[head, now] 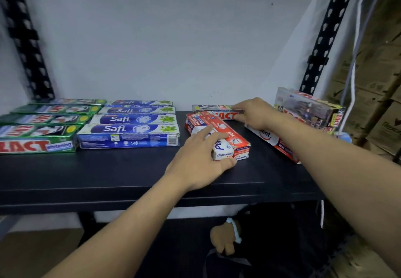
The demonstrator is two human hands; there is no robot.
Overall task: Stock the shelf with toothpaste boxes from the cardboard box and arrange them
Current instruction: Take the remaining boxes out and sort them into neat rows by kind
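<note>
Arranging is being done: Pepsodent boxes [230,134] on the shelf [108,169] are being clasped by the left hand [199,158], and the Zact box [225,116] behind is being gripped by the right hand [249,112]; squaring into rows is likely being called for next.

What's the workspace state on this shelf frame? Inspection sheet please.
Surface: black shelf, stocked along the back.
Job's things: green Zact boxes and blue Safi boxes in neat rows at left; red Pepsodent boxes stacked askew at centre; red Zact box behind them; another Pepsodent box under the right forearm; loose pile of boxes at right rear.
Clutter: nothing seen.
Grippers: left hand grips the near end of the red Pepsodent boxes; right hand grips the red Zact box.
Cables: white cable hangs beside the right upright.
Surroundings: white wall; cardboard cartons at right; dark items below the shelf, unclear.
</note>
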